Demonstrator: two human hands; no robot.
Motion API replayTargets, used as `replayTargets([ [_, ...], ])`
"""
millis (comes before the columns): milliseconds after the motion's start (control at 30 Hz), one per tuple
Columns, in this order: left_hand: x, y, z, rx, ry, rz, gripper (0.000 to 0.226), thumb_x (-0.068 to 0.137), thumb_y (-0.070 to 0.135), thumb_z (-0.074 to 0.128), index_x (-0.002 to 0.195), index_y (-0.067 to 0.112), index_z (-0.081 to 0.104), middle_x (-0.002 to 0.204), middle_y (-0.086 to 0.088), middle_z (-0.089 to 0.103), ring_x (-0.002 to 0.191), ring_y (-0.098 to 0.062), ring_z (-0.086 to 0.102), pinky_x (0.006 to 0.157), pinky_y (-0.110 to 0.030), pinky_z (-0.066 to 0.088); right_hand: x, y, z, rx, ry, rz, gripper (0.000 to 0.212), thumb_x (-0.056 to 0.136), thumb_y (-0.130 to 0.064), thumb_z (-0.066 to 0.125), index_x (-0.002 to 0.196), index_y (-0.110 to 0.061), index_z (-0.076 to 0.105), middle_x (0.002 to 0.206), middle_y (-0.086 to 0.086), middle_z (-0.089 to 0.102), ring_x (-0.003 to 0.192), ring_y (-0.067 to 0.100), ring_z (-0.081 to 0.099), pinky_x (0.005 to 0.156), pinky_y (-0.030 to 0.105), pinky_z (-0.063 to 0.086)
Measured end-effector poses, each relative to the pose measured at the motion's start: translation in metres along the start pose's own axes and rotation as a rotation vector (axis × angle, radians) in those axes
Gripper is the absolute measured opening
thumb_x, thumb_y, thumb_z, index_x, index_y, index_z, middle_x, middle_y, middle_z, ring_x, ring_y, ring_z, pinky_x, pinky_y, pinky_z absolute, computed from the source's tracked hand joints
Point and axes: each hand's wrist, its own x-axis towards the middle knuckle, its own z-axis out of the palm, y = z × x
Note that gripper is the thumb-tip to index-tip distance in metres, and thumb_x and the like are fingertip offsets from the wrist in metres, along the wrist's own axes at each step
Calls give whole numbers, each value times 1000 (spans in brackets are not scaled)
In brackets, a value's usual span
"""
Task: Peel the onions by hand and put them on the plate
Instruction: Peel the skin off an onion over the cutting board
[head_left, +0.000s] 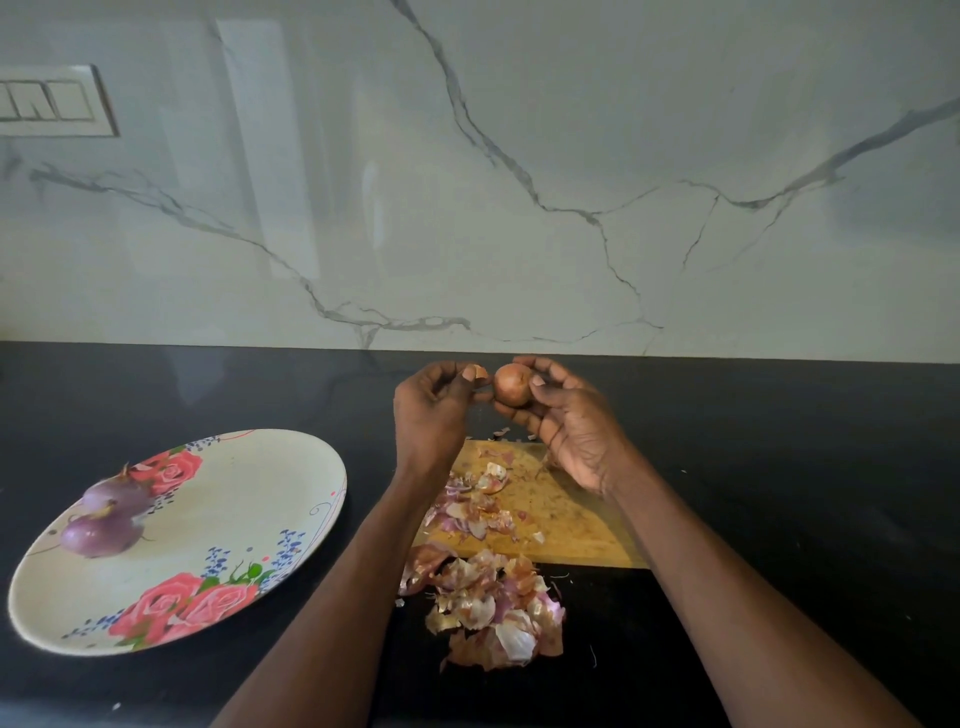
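Observation:
My right hand holds a small brown-skinned onion in its curled fingers above the far end of the cutting board. My left hand pinches a scrap of dry skin just left of the onion. Two peeled purple onions lie on the left part of the cream flowered plate, which sits on the black counter to the left of my arms.
A wooden cutting board lies under my hands, strewn with peel. A pile of onion skins sits on the black counter in front of the board. A marble backsplash rises behind, with a switch panel at far left.

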Motion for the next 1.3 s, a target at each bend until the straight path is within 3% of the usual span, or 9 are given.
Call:
replayTargets([
  [167,5,-5,-3,-5,28,-53,10,96,2,62,100,0,71,91,-14,76,88,-26,75,86,-41,60,0,-1,-3,99,3,17,36,101,7,45,134,0,56,130,22,63,107,32,71,86,36,61],
  [300,6,-5,-6,74,-19,-100,40,89,-7,59,123,12,68,110,0,74,106,-11,69,92,-32,56,0,-1,-3,118,-2,22,37,99,8,45,132,-2,59,135,21,61,115,38,67,87,38,61],
  [400,7,1,-6,-23,-47,-171,24,91,1,62,106,15,75,104,-4,77,107,-21,70,96,-38,55,0,-1,-3,105,-11,33,37,99,10,44,132,-1,59,136,22,59,120,39,64,91,39,60],
  [567,4,4,-4,-109,-130,-247,19,90,3,68,102,15,76,104,-11,76,103,-26,72,99,-41,55,-2,-2,-1,74,-45,43,41,97,14,43,131,-2,58,135,23,59,117,34,65,95,38,58],
  [867,-3,8,0,-195,-159,-177,24,90,-6,65,100,14,74,88,-2,78,81,-14,73,73,-22,58,-3,-2,0,34,-19,46,40,94,15,50,124,-8,63,125,14,70,109,30,70,90,37,60],
  [1067,-6,2,-1,-86,-170,-44,28,88,-3,69,111,13,72,102,-3,78,100,-18,74,89,-28,58,-3,-1,4,-110,46,-4,30,90,8,64,114,-10,61,111,19,72,93,25,72,82,31,61],
  [1233,-9,1,4,29,-151,16,32,88,-5,70,114,13,71,92,12,77,93,-5,73,79,-18,57,-1,5,4,-229,92,-35,31,89,9,65,109,-13,57,106,16,73,97,27,68,88,42,57],
  [1300,-9,0,5,70,-139,39,32,89,-3,70,118,7,71,97,10,76,94,-1,72,80,-16,56,0,7,2,-233,94,-32,32,89,10,64,108,-14,56,106,13,73,100,28,67,95,48,54],
])
